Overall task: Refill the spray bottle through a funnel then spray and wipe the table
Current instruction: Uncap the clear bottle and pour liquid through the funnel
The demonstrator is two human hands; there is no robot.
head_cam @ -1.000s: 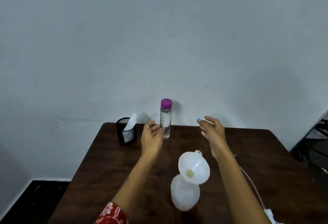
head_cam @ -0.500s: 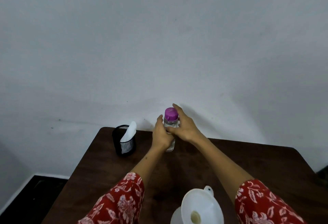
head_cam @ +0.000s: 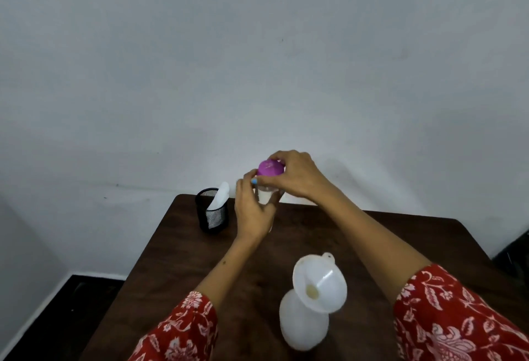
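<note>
**Both hands on the refill bottle, cap about to come off**

Right hand [head_cam: 297, 176] sits at centre frame with its fingers curled over the purple cap [head_cam: 270, 167], while the left hand [head_cam: 253, 209] wraps the clear refill bottle [head_cam: 264, 196] just below it. The bottle is blurred and I cannot tell whether it rests on the brown table [head_cam: 400, 234].

At lower centre the white spray bottle [head_cam: 302, 323] stands with the white funnel [head_cam: 320, 286] seated in its neck, well apart from the hands.

To do this step well, I judge the left hand should keep the body upright and steady while the right twists the cap, so nothing slops out once the seal breaks.

Left of the hands a black mesh cup [head_cam: 213, 212] holds something white [head_cam: 219, 196]. No brand, label or writing is legible anywhere.
</note>
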